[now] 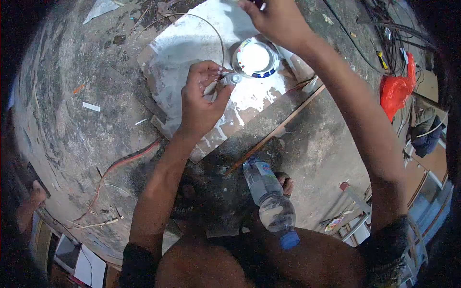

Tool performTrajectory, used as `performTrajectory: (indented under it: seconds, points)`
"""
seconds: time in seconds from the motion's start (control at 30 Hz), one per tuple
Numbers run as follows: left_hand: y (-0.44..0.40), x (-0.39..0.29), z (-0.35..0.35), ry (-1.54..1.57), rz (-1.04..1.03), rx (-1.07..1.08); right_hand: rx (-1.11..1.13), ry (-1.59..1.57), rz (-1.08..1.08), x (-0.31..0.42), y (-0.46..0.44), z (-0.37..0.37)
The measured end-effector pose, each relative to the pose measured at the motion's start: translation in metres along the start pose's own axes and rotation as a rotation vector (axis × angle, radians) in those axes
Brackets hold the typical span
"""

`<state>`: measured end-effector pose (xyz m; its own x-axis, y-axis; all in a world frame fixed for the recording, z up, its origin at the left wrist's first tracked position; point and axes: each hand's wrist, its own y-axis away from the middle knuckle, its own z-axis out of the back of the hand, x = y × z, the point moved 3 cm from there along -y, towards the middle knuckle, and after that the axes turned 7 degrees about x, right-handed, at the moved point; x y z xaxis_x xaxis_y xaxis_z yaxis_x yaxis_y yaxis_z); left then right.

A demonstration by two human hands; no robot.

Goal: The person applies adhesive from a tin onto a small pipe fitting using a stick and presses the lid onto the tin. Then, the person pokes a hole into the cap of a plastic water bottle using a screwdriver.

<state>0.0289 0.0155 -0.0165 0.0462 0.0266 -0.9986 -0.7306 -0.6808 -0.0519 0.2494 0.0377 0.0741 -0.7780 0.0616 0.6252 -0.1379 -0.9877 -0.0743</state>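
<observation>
My left hand (204, 96) has its fingers and thumb closed round a small clear bottle (231, 79), its round mouth turned up. Just beyond it stands an open can (264, 74) with a white and blue rim, full of white paint (254, 57). At the top edge of the view, my right hand (278, 24) is raised behind the can. Its fingers are bent together; a small dark thing shows there, mostly cut off by the frame. Under the can lies a board (177, 53) smeared with white paint.
A clear plastic bottle (269, 192) with a blue cap leans near my legs. A thin wooden strip (278, 128) lies along the board. To the right are a red plastic bag (397, 91), a yellow-handled screwdriver (382, 60) and black cables (398, 29). Another person's hand (36, 194) shows at left.
</observation>
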Motion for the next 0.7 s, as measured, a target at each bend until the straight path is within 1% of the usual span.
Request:
performTrajectory:
  seconds: [0.03,0.13,0.23,0.33,0.47,0.5,0.6,0.7]
  points:
    - [0.0,0.0,0.0,0.027,0.018,0.004,-0.03,-0.079,-0.061,0.007,0.007,0.005]
    - [0.0,-0.002,-0.001,0.022,0.018,0.009,0.048,-0.348,-0.272,0.035,0.029,0.022]
    - [0.0,-0.001,-0.001,0.013,0.019,0.014,0.042,-0.348,-0.082,0.044,0.051,0.021]
    - [0.001,-0.008,-0.001,-0.047,0.015,0.013,-0.02,-0.436,-0.131,0.071,0.073,0.015]
    - [-0.002,-0.01,-0.001,-0.042,0.018,0.011,0.015,-0.487,-0.228,0.075,0.091,0.003]
    - [-0.002,-0.01,-0.001,-0.026,0.024,0.011,0.026,-0.407,-0.217,0.072,0.095,0.001]
    - [-0.001,-0.009,-0.001,-0.031,0.042,0.011,0.054,-0.51,-0.312,0.072,0.101,-0.002]
    - [0.0,-0.007,-0.001,-0.01,0.047,0.008,-0.031,-0.648,-0.382,0.07,0.107,-0.009]
